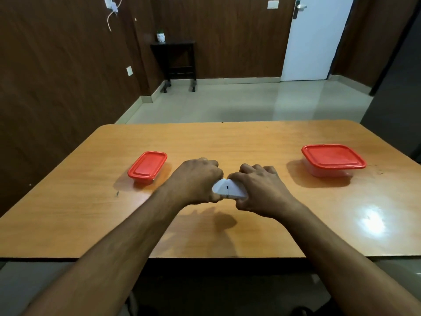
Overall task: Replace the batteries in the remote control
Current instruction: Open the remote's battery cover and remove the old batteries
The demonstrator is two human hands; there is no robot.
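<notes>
The left hand (197, 179) and the right hand (259, 189) both clench around a white remote control (229, 189), held between them just above the wooden table (227, 142). Its long axis runs left to right, one end buried in each fist; which end is the front cannot be told. A seam crosses its visible middle. Left of the left hand sits a small red-lidded container (148, 166); well to the right of the right hand stands a larger clear container with a red lid (332, 159). Both lids are on, contents hidden.
</notes>
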